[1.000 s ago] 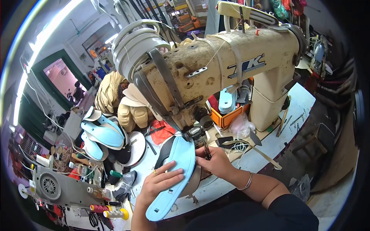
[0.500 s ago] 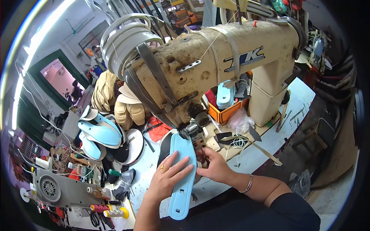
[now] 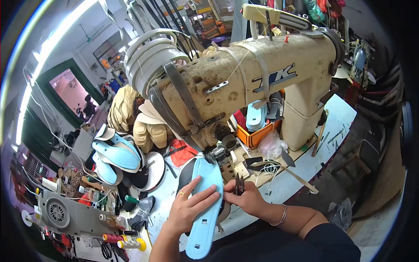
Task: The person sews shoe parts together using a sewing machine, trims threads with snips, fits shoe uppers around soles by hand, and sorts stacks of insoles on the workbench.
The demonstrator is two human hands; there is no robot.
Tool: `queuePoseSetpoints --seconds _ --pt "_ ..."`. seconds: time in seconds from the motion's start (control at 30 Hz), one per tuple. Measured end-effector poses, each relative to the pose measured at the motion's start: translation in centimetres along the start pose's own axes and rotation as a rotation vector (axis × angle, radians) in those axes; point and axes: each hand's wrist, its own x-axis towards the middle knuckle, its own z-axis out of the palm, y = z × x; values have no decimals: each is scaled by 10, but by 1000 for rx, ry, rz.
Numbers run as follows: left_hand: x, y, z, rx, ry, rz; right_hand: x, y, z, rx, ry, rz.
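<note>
A long light blue insole-shaped strip (image 3: 204, 223) with small slots lies under the sewing machine's presser foot (image 3: 212, 156), its near end reaching toward my body. A black piece (image 3: 187, 170) shows beneath its left edge. My left hand (image 3: 192, 205) rests flat on the blue strip with fingers spread; a ring is on one finger, and the thumb is hidden. Beside the strip's right edge, my right hand (image 3: 248, 197) is closed around dark thread snips (image 3: 239, 185), blades pointing up. The right thumb and fingertips are close to or touching the strip's edge.
The large sewing machine (image 3: 235, 78) arches over the work. Behind it sits an orange bin (image 3: 253, 139) with blue pieces. Stacked blue parts (image 3: 115, 153) and beige pads (image 3: 150, 131) stand left. Thread spools (image 3: 131, 244) lie lower left; a white cord (image 3: 268, 167) lies right.
The view has tilted slightly. My right hand has drawn back from near the needle, and the snips now point upward in it. The strip's near end has swung a little left.
</note>
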Motion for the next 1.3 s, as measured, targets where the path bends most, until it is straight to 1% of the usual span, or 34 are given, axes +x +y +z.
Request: queuePoseSetpoints --seconds 0.07,0.2,0.3,0.37,0.5,0.57,0.63,0.7,0.77,0.8,0.9,1.0,1.13,1.2,1.27,1.3 --pt "-2 -1 3 53 -35 10 0 6 -1 74 -14 -8" --pt "-1 1 5 121 -34 25 4 10 -5 52 -15 -19" --pt "2 3 1 180 -64 27 10 5 -6 60 -59 17" --pt "5 2 1 210 -54 31 14 3 -5 53 0 -74" --pt "11 1 2 166 -8 -17 22 -7 -11 34 25 -70" --pt "12 -1 5 154 1 -30 27 -8 -15 14 20 -2" --pt "14 0 7 136 23 -68 31 -1 -16 26 26 11" --pt "9 -6 14 128 44 -26 32 0 -16 35 29 17" --pt "5 -7 18 87 80 14 26 0 -14 -82 72 -27" --pt "6 -8 19 85 81 13 25 0 -14 -84 72 -25" --pt "7 -9 18 95 77 31 24 -3 -10 -35 85 -46" --pt "13 -8 13 96 78 13 28 -10 -7 -45 92 -10" --pt "15 -13 13 121 72 7 32 -6 -3 56 147 -2" --pt "12 -19 21 32 154 2 34 -6 -1 111 157 14" --pt "0 -22 46 -40 491 -153 35 -1 -2 33 192 -90" --pt "-4 -16 58 -49 670 -298 34 -1 -3 34 194 -88"
